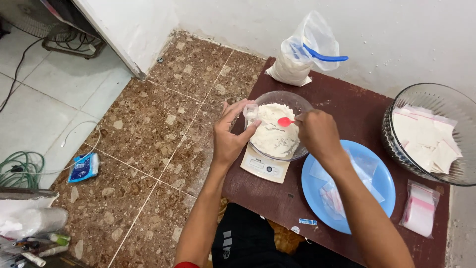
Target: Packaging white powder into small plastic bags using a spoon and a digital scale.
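While a heap of soft white powder [273,133] fills the clear glass bowl [303,105], a small red spoon [286,121] lies over the powder's middle, its handle hidden in the right hand [317,133]. That hand is closed in a loose fist on the spoon, knuckles up, its forearm running down and right from the bowl. At the bowl's left rim, the left hand [229,136] pinches a small clear plastic pouch [250,111] between thumb and forefinger, the other fingers half open, palm turned toward the bowl. Beneath the bowl sits a flat cream kitchen scale [263,167] on a dark red-brown table [267,198]. Right of the bowl lies a smooth blue plate [317,191] with limp clear pouches. Behind the bowl stands a plastic bag [297,62] of powder holding a blue scoop [325,56].
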